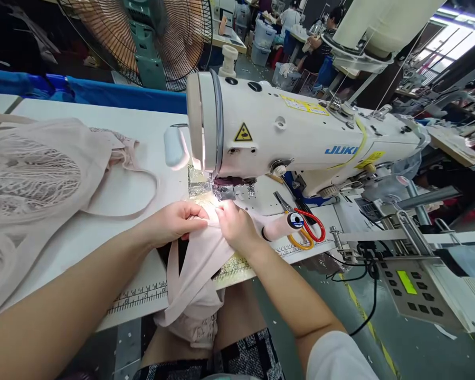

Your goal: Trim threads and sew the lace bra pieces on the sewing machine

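Observation:
A pale pink bra (206, 264) hangs over the table's front edge toward my lap. My left hand (182, 221) pinches its upper edge between thumb and fingers. Close beside it, my right hand (235, 224) grips the same fabric with curled fingers. Both hands are just in front of the needle area of a white sewing machine (253, 126), where a lamp lights the cloth. To the right of my right hand lies a thread spool (279, 227). Scissors with red and orange handles (314, 227) rest behind it.
More pale pink lace garments (59, 174) lie on the left of the table. A ruler strip (142, 298) runs along the front edge. A large fan (142, 42) stands behind. A control box (414, 290) is at the right. Other people sit working in the background.

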The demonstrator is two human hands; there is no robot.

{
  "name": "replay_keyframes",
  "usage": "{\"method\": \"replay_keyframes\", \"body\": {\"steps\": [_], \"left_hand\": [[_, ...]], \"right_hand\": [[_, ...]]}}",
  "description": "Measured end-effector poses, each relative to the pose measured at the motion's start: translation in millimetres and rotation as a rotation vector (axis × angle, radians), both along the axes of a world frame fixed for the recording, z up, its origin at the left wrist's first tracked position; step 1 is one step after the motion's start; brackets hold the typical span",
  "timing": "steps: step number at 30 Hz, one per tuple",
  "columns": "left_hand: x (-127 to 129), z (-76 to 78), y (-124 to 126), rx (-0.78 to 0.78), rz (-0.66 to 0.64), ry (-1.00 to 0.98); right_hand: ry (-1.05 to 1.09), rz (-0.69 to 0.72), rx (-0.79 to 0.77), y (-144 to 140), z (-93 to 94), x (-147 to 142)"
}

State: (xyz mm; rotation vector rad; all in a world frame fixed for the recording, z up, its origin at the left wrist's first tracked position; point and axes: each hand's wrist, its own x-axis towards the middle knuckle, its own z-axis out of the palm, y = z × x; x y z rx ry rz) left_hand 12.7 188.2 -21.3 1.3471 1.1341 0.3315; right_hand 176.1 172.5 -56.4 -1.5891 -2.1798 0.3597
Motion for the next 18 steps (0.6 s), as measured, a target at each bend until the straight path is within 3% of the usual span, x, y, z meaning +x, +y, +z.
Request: {"method": "replay_keyframes", "body": {"steps": [14,18], "left_hand": [[1.8,8.5,-3.7,0.036,-0.045,0.041],[2.4,7.9,-5.7,0.179,-0.095,0.117]], "right_hand": [[0.028,0.007,0.012,-1.9,3.0,1.9],[0.063,0.032,0.062,-2.1,1.4,2.6]]}}
